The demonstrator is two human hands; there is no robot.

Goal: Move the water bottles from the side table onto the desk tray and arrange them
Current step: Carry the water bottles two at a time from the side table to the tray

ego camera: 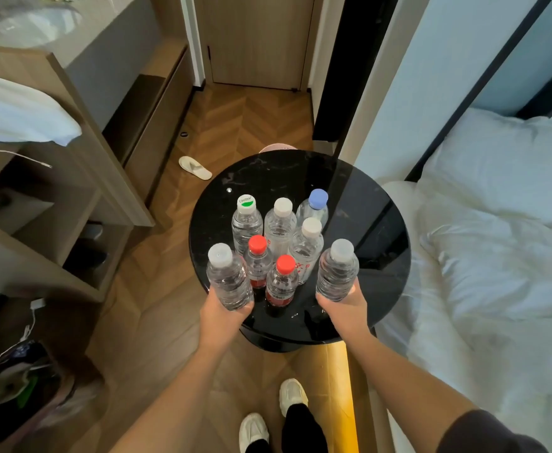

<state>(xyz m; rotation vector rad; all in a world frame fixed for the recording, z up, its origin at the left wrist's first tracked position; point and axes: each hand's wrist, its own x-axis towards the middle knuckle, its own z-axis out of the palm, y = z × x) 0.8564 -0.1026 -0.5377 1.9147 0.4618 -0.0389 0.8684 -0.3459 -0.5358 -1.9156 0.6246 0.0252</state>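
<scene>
Curling round the left bottle (228, 280) and right bottle (336, 273) at the table's (382, 197) near rim, the left hand (224, 318) and right hand (345, 310) are flanking six bottles (279, 225) standing mid-table, while the bed (496, 223) is sitting just beside its right edge and floor (157, 322) is lying open leftward.

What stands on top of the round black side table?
Six water bottles stand on the table. The left hand and right hand each grip another; hands cover whether those rest on it.
</scene>
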